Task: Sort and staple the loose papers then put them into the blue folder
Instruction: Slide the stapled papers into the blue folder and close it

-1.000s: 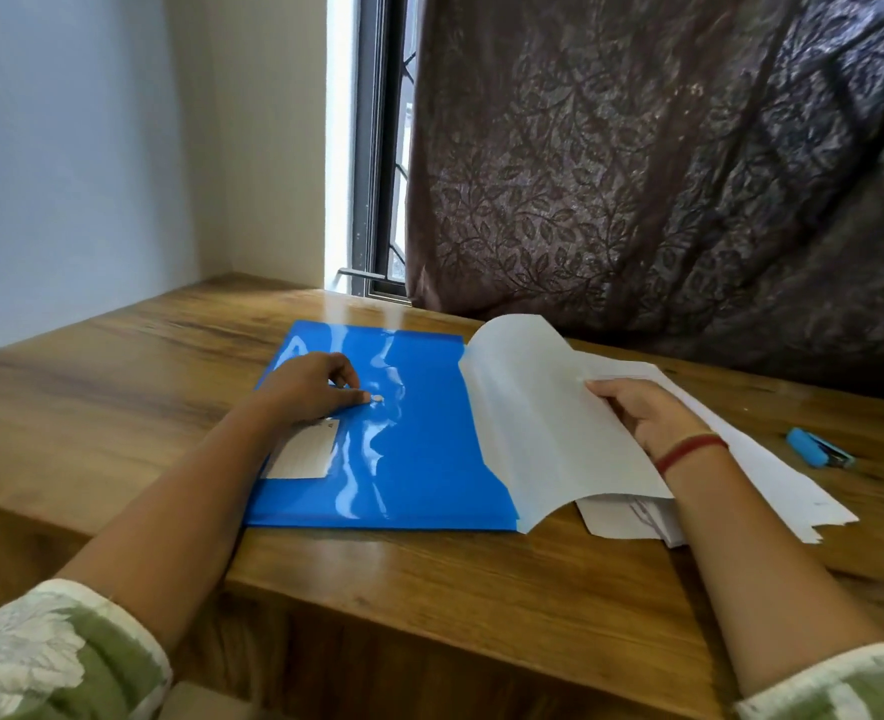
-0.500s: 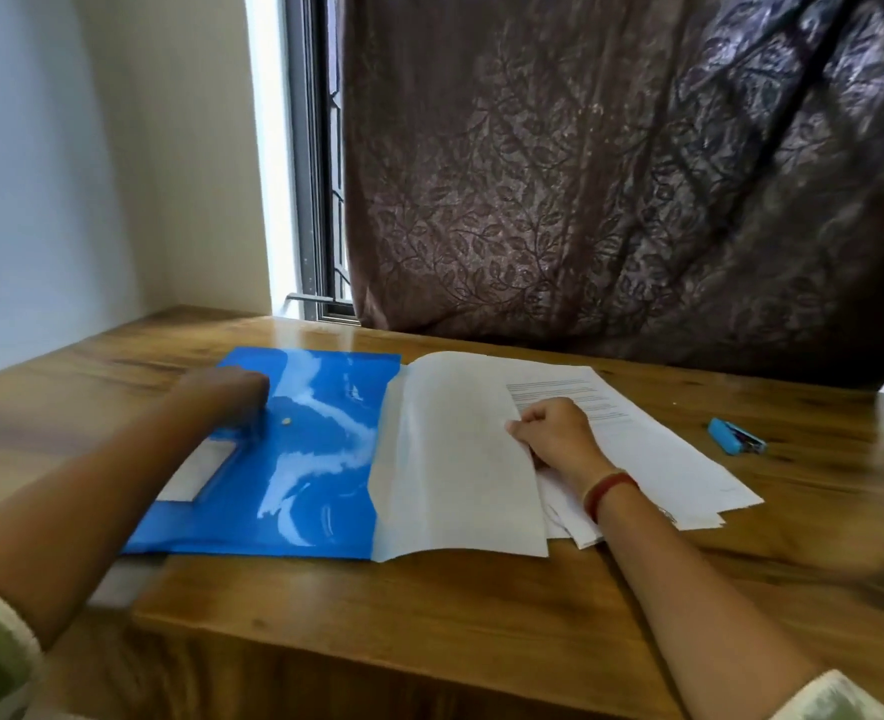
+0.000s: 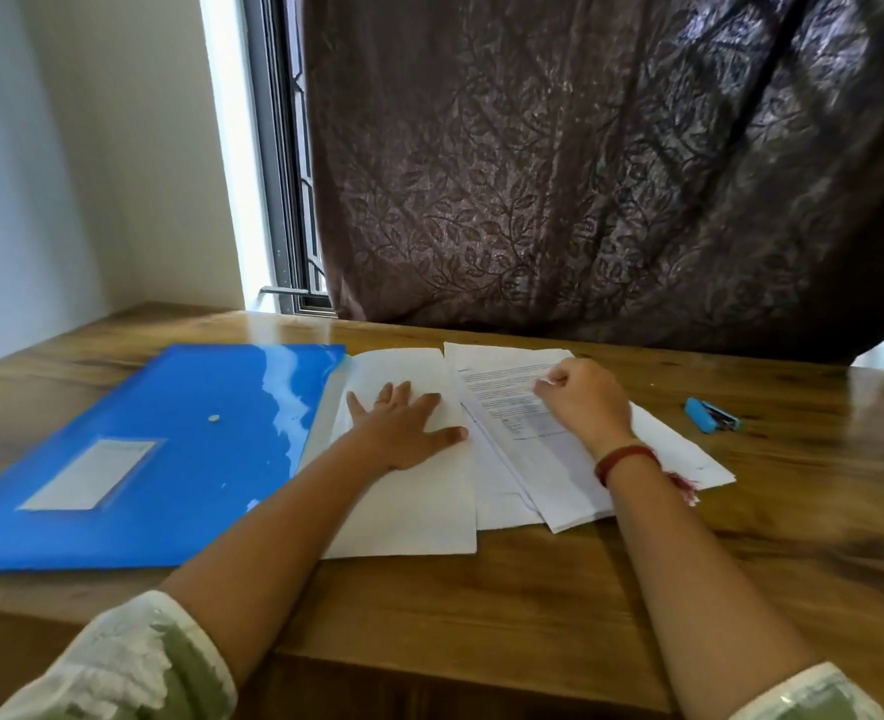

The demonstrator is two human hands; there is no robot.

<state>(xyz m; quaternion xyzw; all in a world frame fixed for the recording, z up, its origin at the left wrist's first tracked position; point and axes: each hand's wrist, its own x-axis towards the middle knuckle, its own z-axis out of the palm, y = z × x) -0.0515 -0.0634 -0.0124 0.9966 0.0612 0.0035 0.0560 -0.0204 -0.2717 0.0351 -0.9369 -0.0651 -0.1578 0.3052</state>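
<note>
From my remote seat, the folder (image 3: 159, 449) lies shut and flat on the left part of the bench (image 3: 533, 589), its near edge close to the bench's front edge. A label window and a small pale stud show on its cover. I cannot see inside it.

The papers (image 3: 512, 407) lie outside it, in a loose spread at the middle of the bench, just right of the folder. A blank sheet (image 3: 408, 511) is the leftmost of them, and its left edge meets the folder's right edge. Printed sheets fan out to its right.

My left hand (image 3: 403, 428) rests flat on the blank sheet, fingers (image 3: 432, 402) straight and spread, gripping nothing. My right hand (image 3: 585, 402) sits on the printed sheets with its fingers (image 3: 551, 381) curled in. I cannot tell whether they pinch a sheet or only rest there.

The stapler (image 3: 710, 415) lies toward the right end of the bench, apart from both hands.
</note>
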